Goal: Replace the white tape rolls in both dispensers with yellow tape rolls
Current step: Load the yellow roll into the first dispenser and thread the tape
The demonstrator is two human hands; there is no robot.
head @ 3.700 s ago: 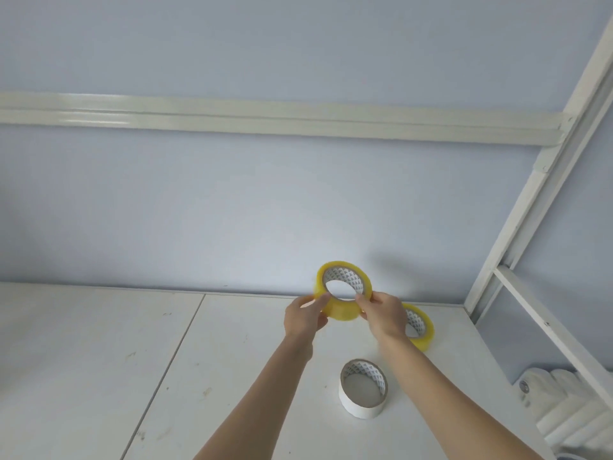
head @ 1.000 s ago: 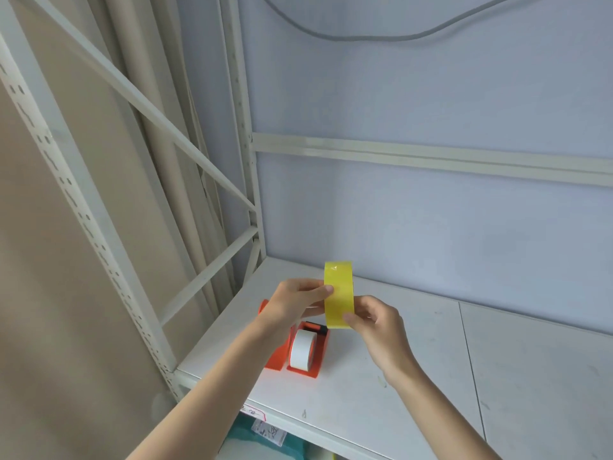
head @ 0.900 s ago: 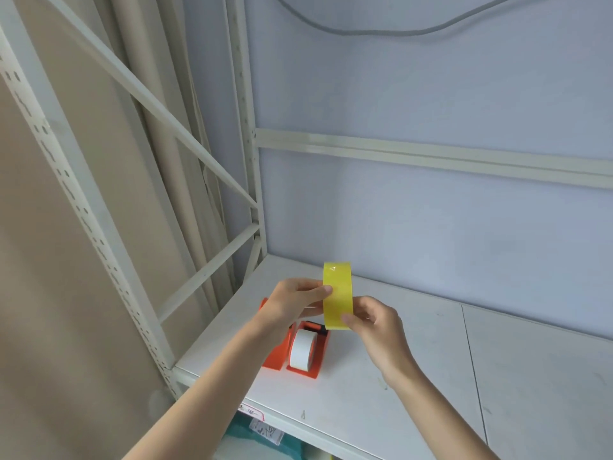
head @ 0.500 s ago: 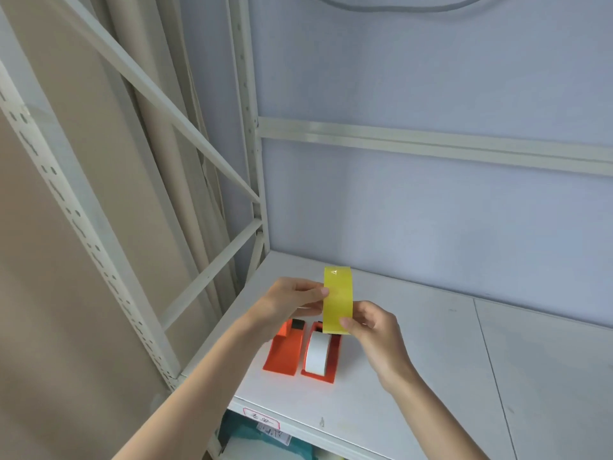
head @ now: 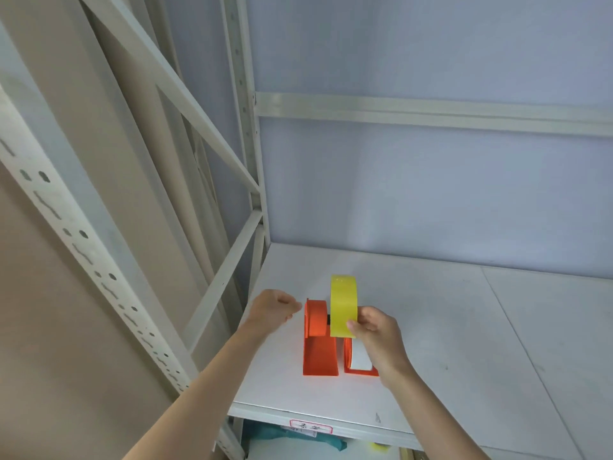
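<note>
Right hand's fingers (head: 360, 323) are curled round the yellow tape roll (head: 344, 307), thumb pinching its lower edge, and the roll is up on edge in the air, its broad yellow band facing the camera. The right hand (head: 381, 340) has it hanging directly above the two orange dispensers, in front of their upper parts. Over on the other side, the left hand (head: 273, 313) is off the roll, fingers loosely curled with nothing in them, hovering just beside the rounded top of the left dispenser (head: 318, 340) but not touching it.

Down on the shelf (head: 464, 360), that left dispenser stands with its sloped orange base running toward the front edge. Right next to it sits the right dispenser (head: 360, 370), partly hidden by the right hand, and the white tape roll (head: 360, 358) is seated in it, its white face showing below the wrist.

The shelf is white, scuffed, with a seam running down its right part. A perforated white rack frame (head: 99, 277) crosses at left, a blue wall behind. A red-bordered label (head: 310, 426) sits on the shelf's front lip, with teal packaging (head: 298, 441) underneath.
</note>
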